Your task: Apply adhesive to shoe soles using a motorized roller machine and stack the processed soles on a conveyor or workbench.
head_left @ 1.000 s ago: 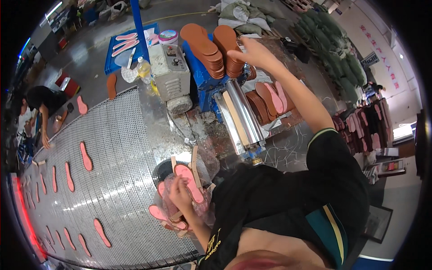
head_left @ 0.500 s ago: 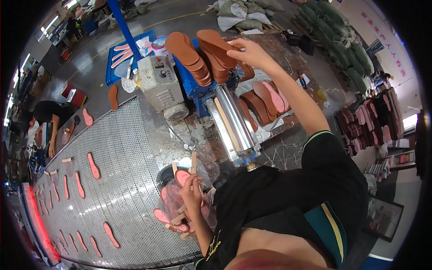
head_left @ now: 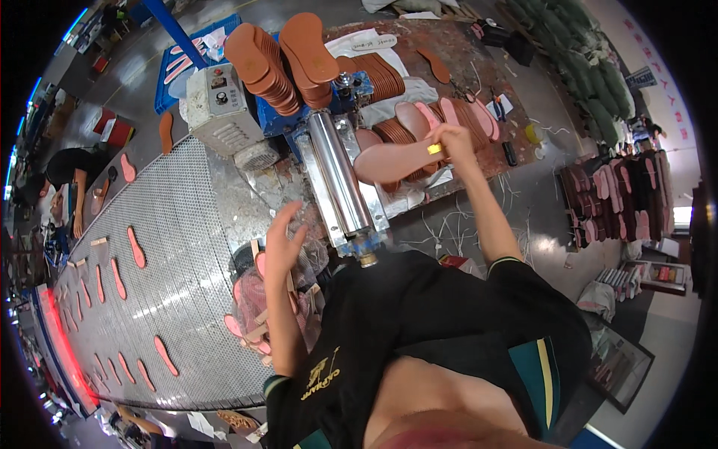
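Note:
My right hand (head_left: 454, 144) grips one end of a dull pinkish-brown shoe insole (head_left: 393, 160) with a small yellow patch by my fingers. The insole lies level beside the shiny metal roller (head_left: 338, 173) of a machine, its free end close to the roller's right side. On the roller's other side, my left hand (head_left: 284, 241) is raised, fingers apart and holding nothing. Below it sits a mesh-covered heap of pink insoles (head_left: 250, 295) with wooden strips. Two stacks of brown insoles (head_left: 308, 49) stand on the machine beyond the roller.
A perforated conveyor belt (head_left: 179, 247) carries scattered pink insoles on the left. Next to the roller stands a grey control box (head_left: 221, 108) with a knob. More insole rows (head_left: 374, 75) and pliers (head_left: 499, 107) lie on the worktable at right. A co-worker's arm (head_left: 78, 202) reaches in at far left.
My right hand has left the brown stack and come nearer, now holding a pinkish-brown insole. My left hand has let go of a pink insole and risen toward the roller. The view has shifted.

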Motion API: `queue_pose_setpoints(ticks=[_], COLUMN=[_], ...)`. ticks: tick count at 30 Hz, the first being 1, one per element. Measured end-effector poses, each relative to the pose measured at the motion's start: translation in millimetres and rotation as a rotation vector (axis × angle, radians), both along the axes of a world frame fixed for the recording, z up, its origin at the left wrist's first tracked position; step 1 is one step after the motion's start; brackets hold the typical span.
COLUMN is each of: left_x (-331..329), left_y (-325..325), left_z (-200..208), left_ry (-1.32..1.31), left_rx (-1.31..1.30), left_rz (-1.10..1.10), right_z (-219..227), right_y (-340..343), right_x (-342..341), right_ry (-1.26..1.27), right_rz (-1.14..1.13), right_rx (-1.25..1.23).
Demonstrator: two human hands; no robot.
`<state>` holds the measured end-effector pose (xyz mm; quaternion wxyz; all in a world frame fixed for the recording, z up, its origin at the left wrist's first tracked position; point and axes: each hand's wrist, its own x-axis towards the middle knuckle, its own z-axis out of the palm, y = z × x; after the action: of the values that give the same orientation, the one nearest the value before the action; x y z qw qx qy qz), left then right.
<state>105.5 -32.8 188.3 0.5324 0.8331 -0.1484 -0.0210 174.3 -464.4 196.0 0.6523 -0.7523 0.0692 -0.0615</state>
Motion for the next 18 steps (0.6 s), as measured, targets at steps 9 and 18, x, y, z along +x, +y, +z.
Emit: queue_pose_setpoints(ticks=[9,18], left_x=[39,20], left_y=[-28,25], left_z=[29,32], left_ry=[-0.127,-0.277], left_rx=[0.343,0.537], left_rz=[-0.327,-0.137], right_z=[-28,-195], right_y=[80,9], right_x=[-20,-134], right_ry=[0.054,0.692], right_rz=[0.117,0.240], right_rx=[0.347,0.067])
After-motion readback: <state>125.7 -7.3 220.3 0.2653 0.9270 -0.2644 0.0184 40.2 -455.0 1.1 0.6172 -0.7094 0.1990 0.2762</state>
